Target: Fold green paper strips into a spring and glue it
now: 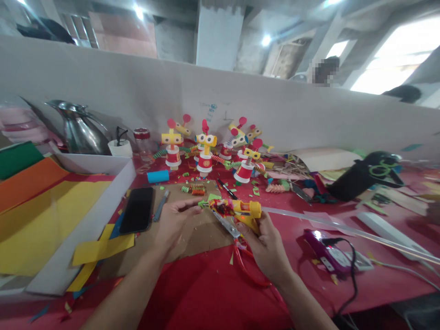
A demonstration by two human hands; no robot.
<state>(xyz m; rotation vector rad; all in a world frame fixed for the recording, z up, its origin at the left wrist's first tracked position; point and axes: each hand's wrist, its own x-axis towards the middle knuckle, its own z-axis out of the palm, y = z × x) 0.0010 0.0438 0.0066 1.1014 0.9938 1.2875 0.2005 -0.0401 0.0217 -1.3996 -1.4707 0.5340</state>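
My right hand (266, 243) is closed around a yellow glue gun (245, 210) whose tip points left. A long clear glue stick (343, 231) trails from its back to the right. My left hand (175, 220) pinches a small green paper piece (206, 203) right at the gun's tip. Both hands hover over a brown cardboard mat (202, 233) on the red table (213, 293). Red-handled scissors (237, 247) lie under my right hand.
Several paper-cup robot figures (206, 156) stand at the back. A black phone (137, 210) lies left of the mat. A white box (85, 224) holds coloured paper sheets. A metal kettle (80, 130), a purple device (328, 254) with cable and a black bag (360, 176) are around.
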